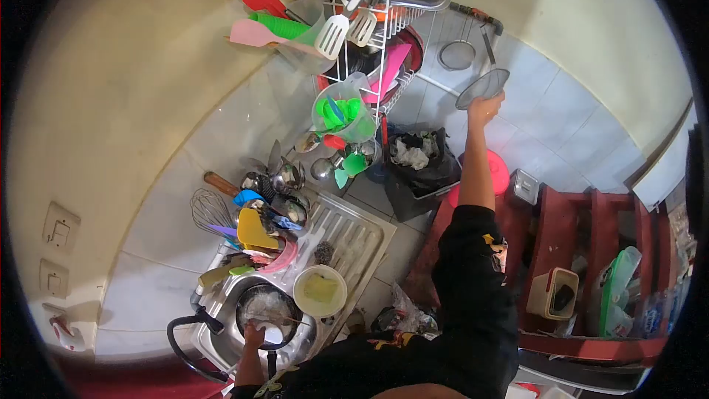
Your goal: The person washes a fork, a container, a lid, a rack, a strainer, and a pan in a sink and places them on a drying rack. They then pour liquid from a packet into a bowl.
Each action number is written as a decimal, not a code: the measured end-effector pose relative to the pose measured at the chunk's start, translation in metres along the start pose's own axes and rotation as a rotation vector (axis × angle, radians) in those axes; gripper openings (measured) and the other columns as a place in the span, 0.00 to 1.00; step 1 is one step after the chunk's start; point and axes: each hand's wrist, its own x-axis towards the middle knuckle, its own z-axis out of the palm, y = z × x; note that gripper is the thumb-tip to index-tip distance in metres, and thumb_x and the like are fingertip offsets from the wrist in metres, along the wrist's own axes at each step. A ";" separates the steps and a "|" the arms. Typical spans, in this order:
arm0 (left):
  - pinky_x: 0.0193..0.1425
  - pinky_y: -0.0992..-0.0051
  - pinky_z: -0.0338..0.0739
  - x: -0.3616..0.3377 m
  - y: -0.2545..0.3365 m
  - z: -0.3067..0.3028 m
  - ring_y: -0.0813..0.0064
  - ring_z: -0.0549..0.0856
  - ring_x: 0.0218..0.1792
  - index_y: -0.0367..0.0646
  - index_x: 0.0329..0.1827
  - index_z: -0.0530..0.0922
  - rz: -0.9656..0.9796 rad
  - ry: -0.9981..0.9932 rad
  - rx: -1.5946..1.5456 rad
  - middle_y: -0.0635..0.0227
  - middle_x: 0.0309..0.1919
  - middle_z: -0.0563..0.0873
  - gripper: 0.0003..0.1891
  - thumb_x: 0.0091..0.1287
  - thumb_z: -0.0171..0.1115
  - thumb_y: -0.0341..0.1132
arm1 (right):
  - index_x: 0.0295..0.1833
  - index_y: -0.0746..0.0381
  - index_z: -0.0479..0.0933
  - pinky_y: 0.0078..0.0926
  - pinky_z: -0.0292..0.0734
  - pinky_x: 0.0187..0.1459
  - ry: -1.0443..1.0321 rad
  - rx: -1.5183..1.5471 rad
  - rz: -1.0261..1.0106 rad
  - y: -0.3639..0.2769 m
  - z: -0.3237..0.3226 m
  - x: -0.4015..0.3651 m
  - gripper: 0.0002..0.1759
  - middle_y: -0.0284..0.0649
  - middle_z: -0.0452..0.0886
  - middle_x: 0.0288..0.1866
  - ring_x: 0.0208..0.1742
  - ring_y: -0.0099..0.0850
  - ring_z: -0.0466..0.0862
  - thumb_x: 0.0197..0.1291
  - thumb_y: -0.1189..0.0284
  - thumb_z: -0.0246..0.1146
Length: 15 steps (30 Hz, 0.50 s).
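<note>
My right hand (485,108) is raised at the wall on the upper right, closed on a round mesh strainer (484,87) whose handle points up toward a wall rail (476,15). Another strainer (457,55) hangs from that rail to the left. Down at the sink (299,351), my left hand (254,334) reaches over a dark round pan (267,307) with water in it. A small white object (273,334) is beside its fingers; whether the hand grips it is unclear.
A cream bowl (320,291) stands on the ribbed drainboard (354,240). Utensils crowd the sink's back edge. A white dish rack (388,44) stands above a black-lined bin (421,177). Red slatted shelving (554,229) is at the right.
</note>
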 end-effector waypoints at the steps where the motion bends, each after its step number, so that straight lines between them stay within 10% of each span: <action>1: 0.54 0.60 0.69 0.001 -0.007 0.002 0.49 0.74 0.50 0.37 0.53 0.67 0.052 0.013 0.005 0.46 0.46 0.76 0.30 0.46 0.66 0.38 | 0.60 0.66 0.56 0.46 0.66 0.52 0.008 -0.014 -0.053 -0.003 0.001 -0.005 0.30 0.63 0.70 0.49 0.50 0.56 0.72 0.47 0.81 0.50; 9: 0.47 0.69 0.73 0.020 -0.015 -0.004 0.62 0.79 0.43 0.37 0.54 0.67 -0.211 0.031 -0.736 0.53 0.44 0.78 0.25 0.52 0.62 0.31 | 0.69 0.55 0.44 0.50 0.64 0.55 -0.287 -0.525 -0.210 -0.005 0.008 -0.048 0.46 0.56 0.55 0.65 0.57 0.49 0.69 0.47 0.70 0.62; 12: 0.44 0.69 0.73 0.028 -0.014 -0.006 0.71 0.78 0.41 0.37 0.55 0.67 0.148 0.238 -0.489 0.63 0.40 0.78 0.22 0.57 0.59 0.32 | 0.70 0.43 0.40 0.58 0.58 0.58 -0.458 -0.741 -0.433 0.015 0.012 -0.061 0.50 0.53 0.51 0.68 0.63 0.45 0.63 0.46 0.62 0.65; 13: 0.46 0.68 0.73 0.042 -0.042 0.001 0.71 0.78 0.41 0.39 0.58 0.64 0.196 0.034 -0.438 0.66 0.40 0.78 0.24 0.59 0.57 0.34 | 0.70 0.39 0.39 0.61 0.55 0.58 -0.565 -0.789 -0.506 0.018 0.010 -0.069 0.51 0.52 0.50 0.69 0.65 0.44 0.61 0.46 0.59 0.66; 15: 0.41 0.64 0.75 0.048 -0.055 0.020 0.68 0.79 0.42 0.42 0.56 0.64 0.286 0.377 -0.158 0.63 0.44 0.78 0.21 0.61 0.55 0.37 | 0.70 0.35 0.42 0.69 0.47 0.59 -0.747 -0.892 -0.540 0.034 0.016 -0.076 0.46 0.42 0.48 0.72 0.69 0.40 0.57 0.48 0.51 0.60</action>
